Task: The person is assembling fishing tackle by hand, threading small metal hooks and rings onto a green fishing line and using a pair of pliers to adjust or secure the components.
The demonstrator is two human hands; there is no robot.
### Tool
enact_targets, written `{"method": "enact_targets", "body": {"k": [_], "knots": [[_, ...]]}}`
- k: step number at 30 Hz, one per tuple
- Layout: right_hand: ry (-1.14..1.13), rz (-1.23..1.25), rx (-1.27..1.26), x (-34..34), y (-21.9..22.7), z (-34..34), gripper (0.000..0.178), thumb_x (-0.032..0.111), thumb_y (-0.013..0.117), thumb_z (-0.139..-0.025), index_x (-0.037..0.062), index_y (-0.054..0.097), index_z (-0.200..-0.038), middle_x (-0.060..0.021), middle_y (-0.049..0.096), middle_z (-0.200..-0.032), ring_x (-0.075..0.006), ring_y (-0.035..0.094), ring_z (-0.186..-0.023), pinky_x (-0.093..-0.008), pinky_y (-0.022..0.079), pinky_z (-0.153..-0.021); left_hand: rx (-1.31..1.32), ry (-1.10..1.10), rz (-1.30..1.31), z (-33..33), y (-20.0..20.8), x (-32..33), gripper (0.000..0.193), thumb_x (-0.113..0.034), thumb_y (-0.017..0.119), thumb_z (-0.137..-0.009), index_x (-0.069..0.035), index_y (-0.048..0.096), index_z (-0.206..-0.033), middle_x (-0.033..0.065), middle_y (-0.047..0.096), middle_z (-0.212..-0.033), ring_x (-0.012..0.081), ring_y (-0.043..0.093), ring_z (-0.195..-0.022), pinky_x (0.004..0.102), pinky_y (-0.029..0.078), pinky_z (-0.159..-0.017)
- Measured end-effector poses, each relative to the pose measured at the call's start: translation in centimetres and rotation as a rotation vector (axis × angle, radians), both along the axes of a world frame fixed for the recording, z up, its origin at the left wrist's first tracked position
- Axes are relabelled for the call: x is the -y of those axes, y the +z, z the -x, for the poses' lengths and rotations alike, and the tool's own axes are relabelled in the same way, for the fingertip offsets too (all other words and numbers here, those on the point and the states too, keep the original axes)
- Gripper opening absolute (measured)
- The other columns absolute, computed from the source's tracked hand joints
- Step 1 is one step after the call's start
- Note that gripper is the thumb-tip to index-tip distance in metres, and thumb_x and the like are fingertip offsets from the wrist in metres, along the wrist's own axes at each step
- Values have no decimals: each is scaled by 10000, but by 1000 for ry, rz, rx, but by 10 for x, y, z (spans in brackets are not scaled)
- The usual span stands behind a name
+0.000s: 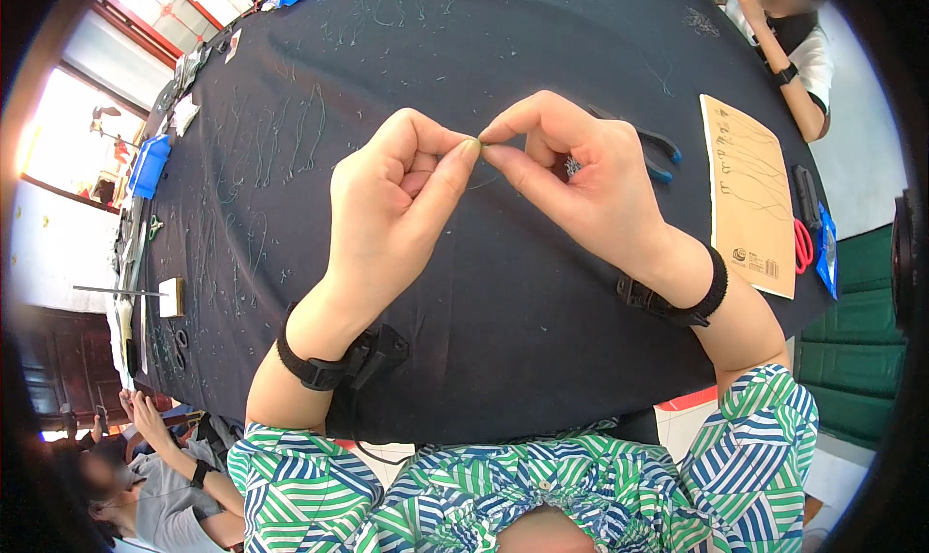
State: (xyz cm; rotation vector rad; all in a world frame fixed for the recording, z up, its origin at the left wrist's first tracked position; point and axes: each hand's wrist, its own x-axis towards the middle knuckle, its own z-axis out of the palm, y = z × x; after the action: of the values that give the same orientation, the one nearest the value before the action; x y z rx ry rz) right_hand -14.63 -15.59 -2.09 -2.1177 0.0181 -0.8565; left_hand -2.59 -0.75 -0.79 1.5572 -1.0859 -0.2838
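Note:
Over the middle of the dark cloth, my left hand (387,190) and my right hand (605,180) meet fingertip to fingertip. Each pinches with thumb and index finger on a thin green cord (483,182), of which a fine strand curves below the fingertips. Whatever detail sits at the pinch is too small to make out. Through the curl of my right hand shows a cluster of small silvery pieces (572,167). Just beyond that hand lie pliers (661,147) with black and blue handles, partly hidden.
At right, a brown paper sheet (750,234) bears several cords, beside red-handled scissors (803,247) and a blue packet (826,253). More green cords (264,147) lie across the left cloth. A blue tray (149,166) and black scissors (180,348) line the left edge. Other people sit around.

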Motion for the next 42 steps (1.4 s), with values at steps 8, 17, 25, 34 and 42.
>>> {"method": "enact_targets", "body": {"k": [8, 17, 25, 34, 42], "knots": [[-44, 97, 39, -1, 3, -2, 80, 100, 677, -876, 75, 634, -938, -70, 551, -584, -139, 532, -475, -279, 396, -470, -4, -19, -2, -3, 4, -2, 97, -28, 655, -923, 26, 607, -858, -49, 525, -615, -14, 424, -576, 173, 343, -517], [-11, 129, 95, 2, 2, -3, 85, 29, 674, -859, 50, 653, -939, -35, 512, -593, -104, 474, -492, -257, 361, -477, 487, 33, -68, -7, 13, -4, 98, -12, 684, -870, -3, 593, -837, -8, 443, -566, 38, 382, -504, 202, 322, -489], [98, -47, -81, 7, 5, 1, 89, 103, 665, -890, 53, 629, -955, -27, 545, -600, -74, 479, -498, -242, 357, -481, 339, -30, -127, -7, 10, -5, 108, -12, 647, -903, -12, 545, -866, 2, 516, -592, 27, 453, -533, 208, 377, -507], [212, -307, -117, 10, -1, -4, 111, 129, 651, -920, 35, 592, -909, 45, 545, -644, -17, 462, -583, -210, 359, -529, -27, -63, -30, -14, 1, -3, 98, -40, 636, -933, -7, 562, -877, -31, 584, -678, -11, 466, -609, 165, 386, -562], [144, -92, -82, 5, 2, -1, 65, 27, 679, -865, 22, 617, -849, 31, 525, -634, -27, 458, -567, -204, 365, -520, -61, -56, -33, -14, -2, -2, 102, -37, 645, -921, -7, 572, -857, -50, 551, -646, -21, 417, -590, 162, 345, -536]]}}
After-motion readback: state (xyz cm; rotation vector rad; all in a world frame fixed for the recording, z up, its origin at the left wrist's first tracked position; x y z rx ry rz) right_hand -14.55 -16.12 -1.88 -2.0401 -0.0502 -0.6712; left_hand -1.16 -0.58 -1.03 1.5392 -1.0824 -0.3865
